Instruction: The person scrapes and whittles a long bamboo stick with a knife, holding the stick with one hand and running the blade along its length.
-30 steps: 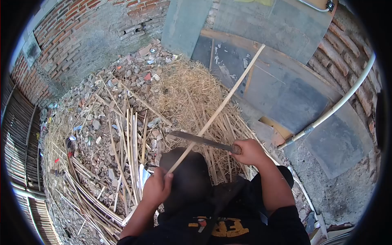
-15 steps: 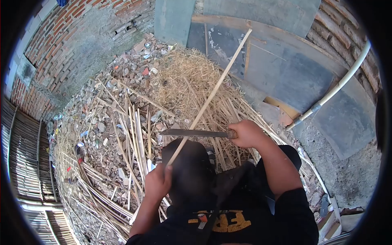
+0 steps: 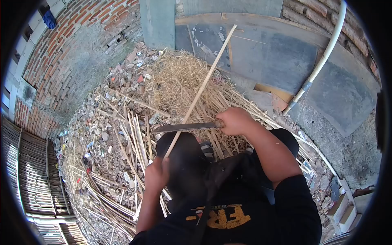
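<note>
My left hand (image 3: 157, 173) is closed around the lower end of a long pale strip (image 3: 201, 89), which slants up and to the right. In my right hand (image 3: 235, 122) is the handle of a long-bladed knife (image 3: 188, 127), its tip pointing left. The blade lies across the strip a short way above my left hand. Below the crossing is my dark-clothed knee (image 3: 179, 151). Fibrous shavings (image 3: 175, 77) are heaped on the ground beyond the blade.
Cut strips (image 3: 132, 139) lie on rubble at the left. A brick wall (image 3: 81, 53) rises behind. Grey panels (image 3: 265, 61) and a pale pole (image 3: 322, 61) lean at the right. A slatted bamboo screen (image 3: 36, 171) is at far left.
The view has shifted. The knife has moved closer to my left hand along the strip, and its blade has turned from sloping down rightward to nearly level. Both hands keep their holds.
</note>
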Demonstrator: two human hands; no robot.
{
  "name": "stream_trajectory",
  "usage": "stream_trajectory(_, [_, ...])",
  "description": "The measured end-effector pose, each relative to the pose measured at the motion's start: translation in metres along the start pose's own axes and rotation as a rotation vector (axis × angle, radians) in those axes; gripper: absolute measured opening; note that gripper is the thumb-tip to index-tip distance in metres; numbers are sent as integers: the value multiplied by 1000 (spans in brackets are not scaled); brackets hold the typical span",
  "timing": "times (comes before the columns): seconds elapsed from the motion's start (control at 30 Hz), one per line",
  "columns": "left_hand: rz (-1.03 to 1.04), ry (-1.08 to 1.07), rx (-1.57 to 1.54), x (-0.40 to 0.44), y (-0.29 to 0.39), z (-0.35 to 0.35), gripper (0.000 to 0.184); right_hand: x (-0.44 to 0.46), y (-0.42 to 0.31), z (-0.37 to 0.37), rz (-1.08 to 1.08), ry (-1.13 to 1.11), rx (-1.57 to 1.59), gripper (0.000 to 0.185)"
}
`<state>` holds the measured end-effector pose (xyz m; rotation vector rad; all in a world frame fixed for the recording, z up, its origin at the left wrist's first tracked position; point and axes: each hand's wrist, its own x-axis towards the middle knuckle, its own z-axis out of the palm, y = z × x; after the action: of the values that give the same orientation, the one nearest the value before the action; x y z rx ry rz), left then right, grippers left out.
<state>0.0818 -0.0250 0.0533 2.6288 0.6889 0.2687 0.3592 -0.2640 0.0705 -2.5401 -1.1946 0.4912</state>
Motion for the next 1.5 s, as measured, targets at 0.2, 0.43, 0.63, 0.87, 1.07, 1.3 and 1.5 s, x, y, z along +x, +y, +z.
stream_trajectory(0.2, [-6,28,13,-2,-1,2,34,24,52,9,138,111,270,24])
stream_trajectory(0.43, [-40,-24,-43,-18,2,5,32,4,10,14,-56,8,69,28])
stream_trajectory(0.63, [-70,16,-53,-12,-6,18,35,29,32,16,-46,-76,225,27])
stream_trajectory(0.87, [-89,-10,-28,-13,-9,15,36,28,18,29,-20,39,202,28])
stream_trajectory(1.07, [-76,15,-25,-13,-4,17,35,21,7,18,-35,-12,150,27])
stream_trajectory(1.3, [-85,-4,-15,-11,-4,14,34,50,54,33,137,34,378,32])
stream_trajectory(1.5, [-90,1,13,-12,-2,16,35,27,13,23,58,41,165,26])
